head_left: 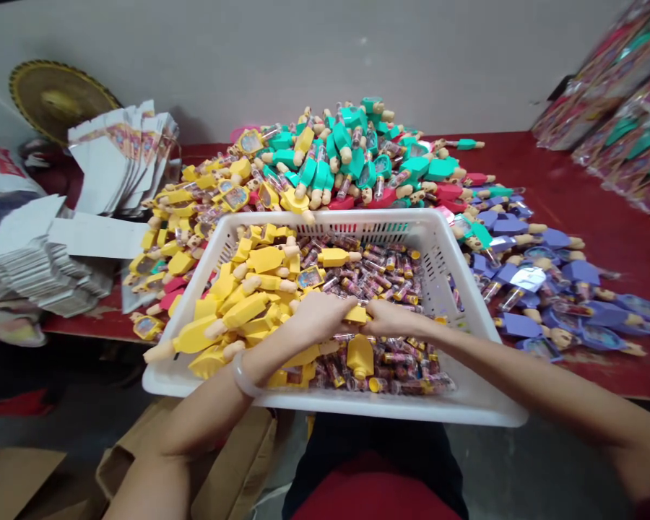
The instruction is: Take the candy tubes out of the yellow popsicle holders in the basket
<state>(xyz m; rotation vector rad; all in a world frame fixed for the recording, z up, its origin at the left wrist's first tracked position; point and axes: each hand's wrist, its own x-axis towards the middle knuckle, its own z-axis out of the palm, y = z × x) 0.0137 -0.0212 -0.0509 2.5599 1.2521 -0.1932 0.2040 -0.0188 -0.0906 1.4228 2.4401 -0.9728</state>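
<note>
Over the middle of a white plastic basket (487, 361), my left hand (325, 315) and my right hand (387, 318) meet at a small yellow piece (356, 315). Fingers of both hands are closed on it from either side. Yellow toy pieces with beige ends (246, 312) fill the basket's left part. Small clear tubes with yellow caps (395, 274) lie in the middle and right part. A yellow piece (360, 356) rests on the tubes just below my hands. My fingertips are partly hidden.
Behind the basket, yellow, green (352, 162) and purple pieces (579, 273) lie heaped on a red table (568, 180). Stacks of white cards (37, 260) stand at left. Packaged goods (617, 108) fill the right back. Cardboard boxes (238, 469) are below.
</note>
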